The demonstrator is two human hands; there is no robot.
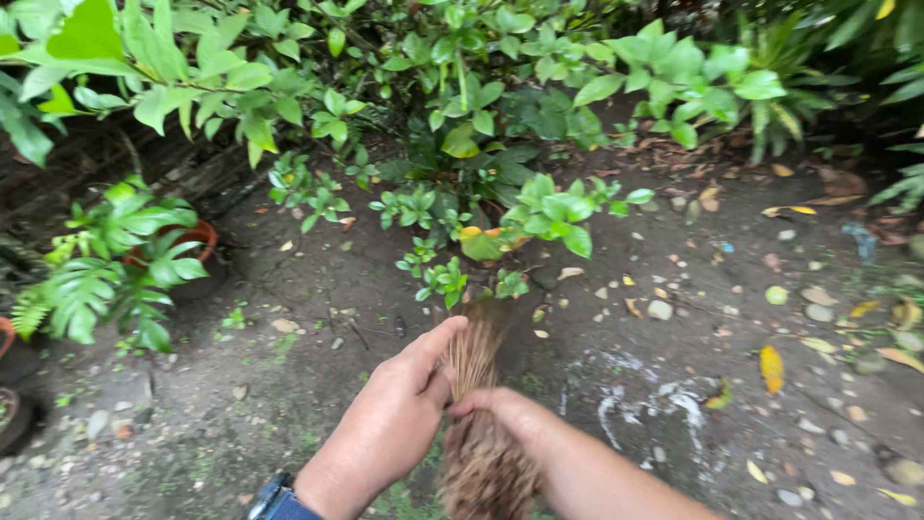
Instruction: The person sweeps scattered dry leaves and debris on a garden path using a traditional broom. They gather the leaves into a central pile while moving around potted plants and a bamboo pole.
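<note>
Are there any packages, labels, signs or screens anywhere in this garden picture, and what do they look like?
None in view. Both hands, left hand and right hand, grip a brown stick broom over bare soil with stones, fallen leaves and white marks. A terracotta pot stands at the left among green plants; it shows no label.

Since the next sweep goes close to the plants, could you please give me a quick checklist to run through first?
1. Left hand gripping the stick broom: ok, fingers wrap the bundle.
2. Right hand gripping the broom: ok, closed around it lower down.
3. Broom tip position: cannot tell, blurred near the low green plant.
4. Dirt ground ahead free of litter: not ok, yellow fallen leaves and pebbles lie scattered.
5. Potted plant out of the way: ok, off to the left.
</note>
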